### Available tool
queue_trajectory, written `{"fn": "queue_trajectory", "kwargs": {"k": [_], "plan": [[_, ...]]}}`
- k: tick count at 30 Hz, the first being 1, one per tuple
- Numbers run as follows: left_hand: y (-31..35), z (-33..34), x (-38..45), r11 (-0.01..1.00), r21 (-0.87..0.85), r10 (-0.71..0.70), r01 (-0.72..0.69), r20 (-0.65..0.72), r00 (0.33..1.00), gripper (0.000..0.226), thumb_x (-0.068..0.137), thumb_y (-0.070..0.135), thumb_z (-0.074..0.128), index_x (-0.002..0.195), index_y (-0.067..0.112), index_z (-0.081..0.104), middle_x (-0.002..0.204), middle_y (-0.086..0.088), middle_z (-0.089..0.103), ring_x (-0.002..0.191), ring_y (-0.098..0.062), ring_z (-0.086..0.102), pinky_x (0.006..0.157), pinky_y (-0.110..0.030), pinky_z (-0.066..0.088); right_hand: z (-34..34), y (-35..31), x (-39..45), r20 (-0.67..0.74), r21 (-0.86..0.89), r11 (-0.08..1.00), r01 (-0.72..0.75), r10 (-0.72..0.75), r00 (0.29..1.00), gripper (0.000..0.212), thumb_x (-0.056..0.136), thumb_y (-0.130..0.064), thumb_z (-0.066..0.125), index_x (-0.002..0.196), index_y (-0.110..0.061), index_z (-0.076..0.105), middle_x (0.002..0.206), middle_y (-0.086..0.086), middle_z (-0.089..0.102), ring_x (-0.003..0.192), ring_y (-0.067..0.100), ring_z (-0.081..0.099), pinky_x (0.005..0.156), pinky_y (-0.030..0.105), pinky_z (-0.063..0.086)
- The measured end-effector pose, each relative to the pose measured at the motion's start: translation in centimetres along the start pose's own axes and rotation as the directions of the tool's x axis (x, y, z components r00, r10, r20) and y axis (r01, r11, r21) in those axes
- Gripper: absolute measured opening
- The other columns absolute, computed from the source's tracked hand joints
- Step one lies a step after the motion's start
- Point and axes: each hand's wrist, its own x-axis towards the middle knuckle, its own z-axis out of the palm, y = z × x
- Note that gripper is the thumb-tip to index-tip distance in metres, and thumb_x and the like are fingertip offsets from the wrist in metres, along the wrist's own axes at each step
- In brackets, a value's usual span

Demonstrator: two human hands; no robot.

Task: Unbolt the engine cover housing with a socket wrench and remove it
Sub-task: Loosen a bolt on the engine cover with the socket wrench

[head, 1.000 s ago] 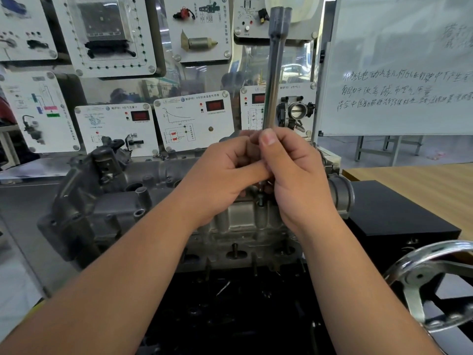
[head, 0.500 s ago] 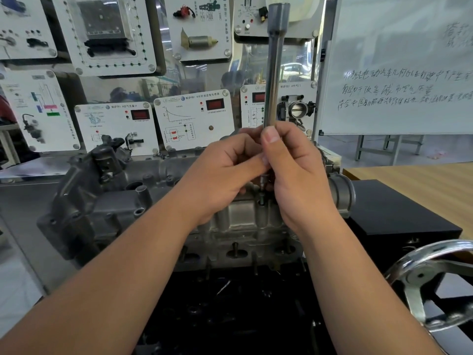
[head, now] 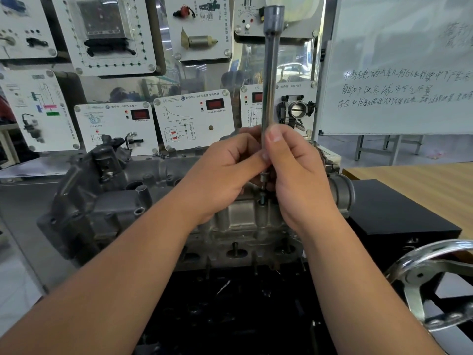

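A long steel socket wrench shaft (head: 269, 80) stands upright over the grey engine cover housing (head: 122, 201). My left hand (head: 225, 172) and my right hand (head: 297, 175) both grip its lower part, fingers curled round it, right thumb pressed on the shaft. The small socket tip (head: 263, 178) shows between my hands, just above a bolt (head: 262, 201) in the housing's top edge. Whether tip and bolt touch is unclear.
Training panels with gauges (head: 194, 119) stand close behind the engine. A whiteboard (head: 399, 73) is at the right, a wooden table (head: 422, 180) beyond a black box (head: 399, 216). A chrome handwheel (head: 432, 280) sits at the lower right.
The wrench and both hands have risen a little, so the socket tip now shows above the bolt. My grip on the shaft is the same.
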Motion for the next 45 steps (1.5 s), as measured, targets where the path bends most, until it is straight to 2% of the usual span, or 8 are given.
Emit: {"fn": "queue_trajectory", "kwargs": {"k": [5, 14, 23, 26, 31, 36, 41, 45], "plan": [[-0.01, 0.23, 0.02, 1.000, -0.006, 0.030, -0.030, 0.012, 0.999, 0.025, 0.097, 0.015, 0.066, 0.077, 0.004, 0.055, 0.068, 0.017, 0.058, 0.056, 0.003, 0.053, 0.054, -0.010, 0.042, -0.43, 0.44, 0.31, 0.000, 0.022, 1.000, -0.005, 0.005, 1.000, 0.039, 0.103, -0.016, 0.048, 0.073, -0.034, 0.067, 0.071, -0.019, 0.061, 0.072, 0.000, 0.061, 0.063, 0.015, 0.051], [-0.11, -0.27, -0.38, 0.993, -0.074, -0.088, 0.091, 0.043, 0.995, 0.024, 0.092, 0.039, 0.056, 0.080, 0.038, 0.076, 0.069, 0.016, 0.063, 0.066, -0.002, 0.059, 0.061, -0.023, 0.050, -0.34, 0.82, 0.39, -0.046, 0.025, 0.993, -0.116, 0.117, 0.992, 0.035, 0.099, -0.039, 0.048, 0.084, -0.028, 0.078, 0.094, 0.008, 0.075, 0.087, 0.026, 0.070, 0.074, 0.047, 0.058], [-0.11, 0.09, -0.01, 0.999, -0.039, 0.032, -0.032, -0.014, 0.999, 0.030, 0.094, 0.011, 0.069, 0.082, -0.011, 0.052, 0.065, 0.006, 0.056, 0.054, -0.002, 0.051, 0.053, -0.012, 0.042, -0.36, 0.37, 0.06, 0.009, 0.040, 0.999, -0.011, 0.010, 1.000, 0.026, 0.104, -0.010, 0.047, 0.084, -0.021, 0.061, 0.070, -0.023, 0.063, 0.065, -0.005, 0.061, 0.058, 0.012, 0.050], [-0.14, 0.09, -0.07, 0.999, -0.028, 0.029, -0.029, -0.006, 1.000, 0.025, 0.090, 0.013, 0.073, 0.083, -0.006, 0.058, 0.068, -0.001, 0.058, 0.057, -0.006, 0.051, 0.053, -0.015, 0.042, -0.49, 0.45, 0.19, 0.028, 0.075, 0.997, -0.019, 0.017, 0.999, 0.037, 0.104, -0.012, 0.047, 0.077, -0.029, 0.066, 0.075, -0.019, 0.066, 0.070, -0.001, 0.064, 0.059, 0.018, 0.053], [-0.22, -0.43, -0.46, 0.998, -0.048, -0.036, 0.040, 0.085, 0.996, 0.017, 0.084, 0.048, 0.062, 0.081, 0.041, 0.077, 0.067, 0.020, 0.062, 0.065, 0.001, 0.057, 0.061, -0.021, 0.050, -0.38, 0.81, 0.35, -0.019, 0.067, 0.992, -0.108, 0.109, 0.994, 0.032, 0.099, -0.035, 0.050, 0.082, -0.030, 0.078, 0.093, 0.001, 0.075, 0.089, 0.020, 0.070, 0.076, 0.040, 0.057], [0.11, -0.14, -0.46, 0.999, 0.008, -0.049, 0.049, 0.034, 0.998, 0.023, 0.083, 0.054, 0.059, 0.079, 0.039, 0.076, 0.065, 0.019, 0.061, 0.062, 0.000, 0.056, 0.058, -0.023, 0.049, -0.40, 0.70, 0.28, -0.035, 0.078, 0.989, -0.128, 0.131, 0.991, 0.034, 0.099, -0.039, 0.048, 0.087, -0.024, 0.077, 0.093, 0.004, 0.075, 0.085, 0.023, 0.070, 0.070, 0.042, 0.059], [-0.07, 0.11, -0.09, 0.999, 0.037, 0.004, -0.003, -0.036, 0.999, 0.030, 0.092, 0.027, 0.071, 0.087, 0.000, 0.060, 0.071, -0.006, 0.059, 0.060, -0.017, 0.051, 0.052, -0.026, 0.044, -0.28, 0.54, 0.07, -0.023, 0.045, 0.999, -0.017, 0.018, 1.000, 0.015, 0.103, -0.016, 0.049, 0.093, -0.014, 0.060, 0.074, -0.018, 0.065, 0.069, -0.002, 0.064, 0.058, 0.016, 0.053], [0.01, -0.19, -0.38, 0.999, -0.031, -0.029, 0.030, 0.032, 0.999, 0.009, 0.087, 0.026, 0.067, 0.081, 0.021, 0.071, 0.070, 0.009, 0.065, 0.063, -0.006, 0.057, 0.057, -0.022, 0.050, -0.47, 0.71, 0.29, -0.005, 0.037, 0.999, -0.020, 0.020, 1.000, 0.028, 0.102, -0.024, 0.051, 0.079, -0.029, 0.068, 0.079, -0.012, 0.069, 0.077, 0.006, 0.066, 0.066, 0.025, 0.055]]}}
